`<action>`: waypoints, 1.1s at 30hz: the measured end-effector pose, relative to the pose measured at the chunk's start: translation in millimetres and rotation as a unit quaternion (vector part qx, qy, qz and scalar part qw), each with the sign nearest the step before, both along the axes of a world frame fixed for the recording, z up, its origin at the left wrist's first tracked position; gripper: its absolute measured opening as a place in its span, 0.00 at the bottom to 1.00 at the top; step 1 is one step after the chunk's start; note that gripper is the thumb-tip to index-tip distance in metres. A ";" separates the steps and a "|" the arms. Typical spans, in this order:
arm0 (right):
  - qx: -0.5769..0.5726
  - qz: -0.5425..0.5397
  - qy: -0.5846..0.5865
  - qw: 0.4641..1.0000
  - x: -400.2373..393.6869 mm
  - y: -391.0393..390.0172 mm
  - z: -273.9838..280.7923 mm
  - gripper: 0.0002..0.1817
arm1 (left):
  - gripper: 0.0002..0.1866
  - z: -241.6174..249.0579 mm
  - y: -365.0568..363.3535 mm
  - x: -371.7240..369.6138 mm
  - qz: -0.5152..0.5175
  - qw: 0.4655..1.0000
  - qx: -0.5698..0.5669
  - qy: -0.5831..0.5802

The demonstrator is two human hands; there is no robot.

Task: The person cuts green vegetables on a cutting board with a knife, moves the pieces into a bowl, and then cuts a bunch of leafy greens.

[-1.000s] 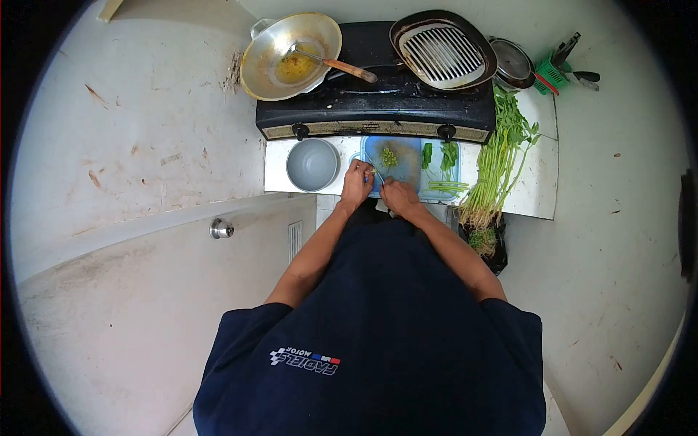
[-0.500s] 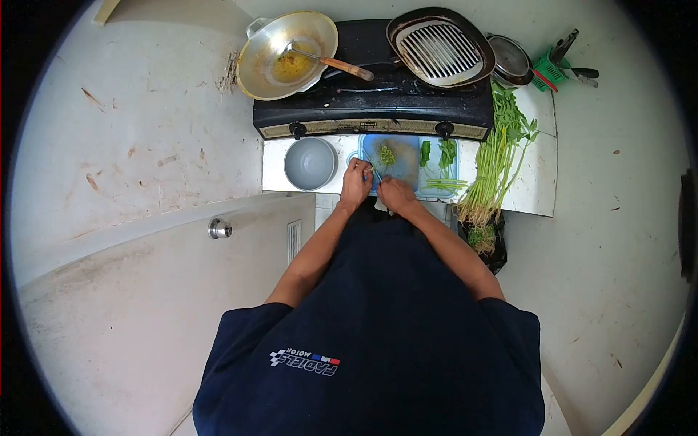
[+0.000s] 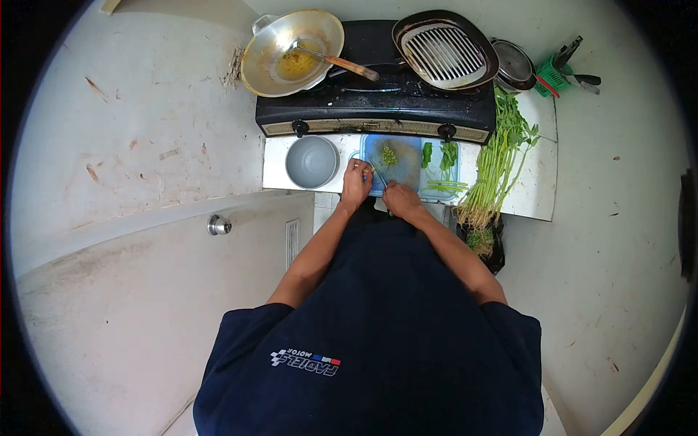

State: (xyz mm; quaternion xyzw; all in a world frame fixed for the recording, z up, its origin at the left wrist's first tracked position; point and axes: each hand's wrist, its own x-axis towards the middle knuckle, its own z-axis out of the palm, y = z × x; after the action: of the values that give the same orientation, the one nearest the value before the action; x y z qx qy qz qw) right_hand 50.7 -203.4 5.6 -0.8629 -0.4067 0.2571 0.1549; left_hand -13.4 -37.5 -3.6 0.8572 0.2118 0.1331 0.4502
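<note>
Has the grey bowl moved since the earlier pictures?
No. The grey bowl sits in the same place relative to the left stove knob; only the whole view shifted slightly.

The handle of the knife (image 3: 380,175) is concealed by the right hand (image 3: 401,198), the item (image 3: 373,169) at the left hand (image 3: 355,183) is too small to identify, and the shirt (image 3: 385,305) is truncated at the lower edge.
</note>
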 end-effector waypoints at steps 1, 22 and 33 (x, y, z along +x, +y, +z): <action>0.002 -0.005 -0.007 1.000 0.7 3.1 -1.4 0.13 | 0.06 0.2 -0.1 0.1 -0.001 1.000 -0.001 0.002; 0.017 -0.018 -0.001 1.000 -3.0 9.8 1.7 0.16 | 0.08 0.2 0.5 0.7 -0.004 1.000 0.012 -0.007; 0.012 -0.021 0.011 1.000 2.4 21.5 2.8 0.16 | 0.07 5.2 0.0 1.2 -0.012 1.000 0.027 -0.004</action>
State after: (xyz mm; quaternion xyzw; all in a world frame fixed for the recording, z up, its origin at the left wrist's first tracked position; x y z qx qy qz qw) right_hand 53.1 -181.9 8.4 -0.8667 -0.3895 0.2580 0.1749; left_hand -12.2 -37.4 1.6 0.8708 0.1958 0.1364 0.4297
